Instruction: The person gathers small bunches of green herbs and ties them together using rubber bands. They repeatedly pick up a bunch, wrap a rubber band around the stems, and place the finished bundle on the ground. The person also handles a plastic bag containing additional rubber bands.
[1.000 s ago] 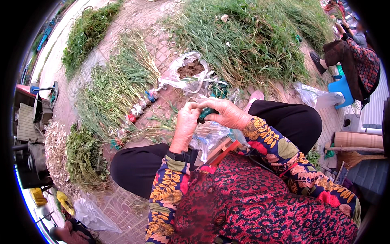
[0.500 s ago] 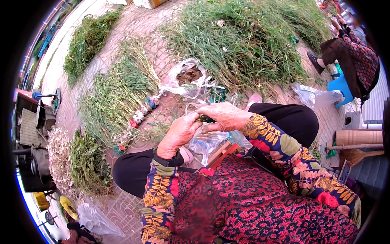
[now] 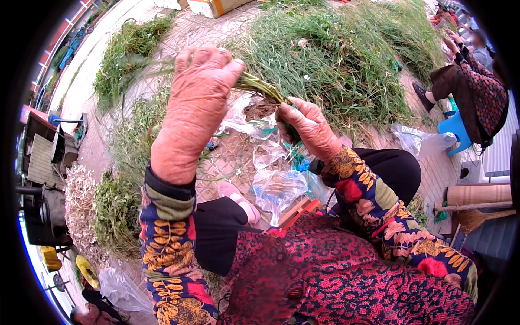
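A small bunch of green stems (image 3: 259,86) stretches between my two hands, raised in front of me. My left hand (image 3: 194,103) is closed round the leafy side, and blurred leaves trail out past it to the left. My right hand (image 3: 310,127) pinches the stem ends, with something dark green partly hidden under its fingers. Beneath the hands lies an open plastic bag (image 3: 236,115) with brown soil-like stuff (image 3: 259,111) in it. Closer to me is a clear plastic bag (image 3: 277,187) with brownish contents, beside a red-edged wooden piece (image 3: 303,208).
A big heap of cut greens (image 3: 330,65) spreads ahead; smaller heaps (image 3: 127,54) lie at left. Dry pale stalks (image 3: 81,206) sit far left. At right another person (image 3: 476,81) sits on a blue stool (image 3: 455,130). A broom (image 3: 476,216) lies at the right edge.
Both hands have risen from over my lap and moved apart. My left hand went up and left, drawing the bunch of stems out between them; my left knee has shifted right.
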`<state>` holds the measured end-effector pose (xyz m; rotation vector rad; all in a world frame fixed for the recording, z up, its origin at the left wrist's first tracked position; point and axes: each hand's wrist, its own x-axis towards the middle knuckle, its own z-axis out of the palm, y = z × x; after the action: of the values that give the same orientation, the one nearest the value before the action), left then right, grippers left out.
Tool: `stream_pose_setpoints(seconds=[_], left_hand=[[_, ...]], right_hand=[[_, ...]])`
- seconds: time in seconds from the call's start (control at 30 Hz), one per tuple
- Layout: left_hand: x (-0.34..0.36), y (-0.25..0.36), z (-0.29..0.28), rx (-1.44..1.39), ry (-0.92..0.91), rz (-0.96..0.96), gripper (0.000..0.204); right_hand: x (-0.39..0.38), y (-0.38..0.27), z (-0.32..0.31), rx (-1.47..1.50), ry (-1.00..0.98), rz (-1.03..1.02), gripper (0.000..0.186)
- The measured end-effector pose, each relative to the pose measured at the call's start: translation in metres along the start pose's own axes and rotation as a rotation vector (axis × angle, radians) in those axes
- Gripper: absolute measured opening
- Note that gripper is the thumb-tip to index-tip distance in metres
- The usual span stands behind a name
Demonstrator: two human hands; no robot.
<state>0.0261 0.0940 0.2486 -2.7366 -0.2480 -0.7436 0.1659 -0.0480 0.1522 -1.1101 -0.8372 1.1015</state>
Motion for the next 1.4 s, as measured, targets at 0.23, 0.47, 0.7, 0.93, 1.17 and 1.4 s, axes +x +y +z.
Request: stream_pose_setpoints(seconds=[0.23,0.47,0.7,0.93,1.17,1.4], left_hand=[[-0.11,0.095,0.094,-1.484,0.366,-1.157,0.029],[-0.155,0.125,0.204,-2.157,0.209,-1.934,0.075],[-0.133,0.136,0.201,-2.73,0.598,-1.598,0.033],[-0.118,0.148,0.192,-2.865,0.732,-1.558,0.033],[-0.112,0.158,0.187,-2.95,0.707,-1.518,0.036],[-0.126,0.164,0.211,-3.133,0.779,-1.052,0.03]], right_hand=[[0.0,0.08,-0.002,-0.171,0.01,0.338,0.036],[0.0,0.118,-0.002,-0.517,-0.036,0.255,0.042],[-0.005,0.129,0.008,-0.756,0.088,-0.226,0.034],[-0.001,0.119,0.019,-0.681,0.256,-0.335,0.036],[0.014,0.131,0.018,-0.824,0.415,-0.168,0.03],[0.015,0.128,0.01,-0.465,0.36,-0.136,0.036]])
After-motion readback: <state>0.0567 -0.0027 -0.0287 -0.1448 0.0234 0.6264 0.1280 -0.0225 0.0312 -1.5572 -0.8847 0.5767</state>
